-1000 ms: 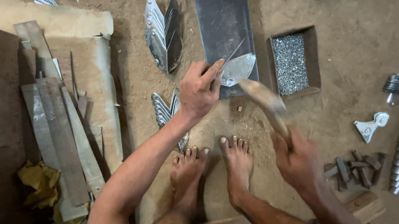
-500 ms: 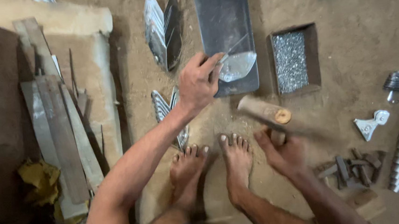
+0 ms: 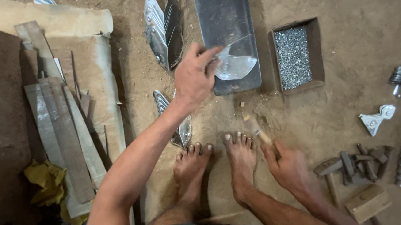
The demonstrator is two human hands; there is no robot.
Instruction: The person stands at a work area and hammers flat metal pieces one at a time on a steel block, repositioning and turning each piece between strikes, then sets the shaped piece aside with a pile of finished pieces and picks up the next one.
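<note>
A: Containers?
B: One shallow tray (image 3: 319,52) on the dirt floor (image 3: 344,13), full of small silvery bits, too small to count.
A: L hand?
B: Left hand (image 3: 193,77), grip pinched on a shiny leaf-shaped metal piece (image 3: 237,63), held flat on the dark steel plate (image 3: 224,12), just left of the tray.
A: R hand?
B: Right hand (image 3: 289,167) by the feet, grip closed round a wooden-handled tool (image 3: 258,129), blurred.
A: Counts?
B: Two stacks of leaf blanks (image 3: 163,30), one bracket (image 3: 375,119), one wood block (image 3: 366,202), a few hammer heads (image 3: 354,160).
</note>
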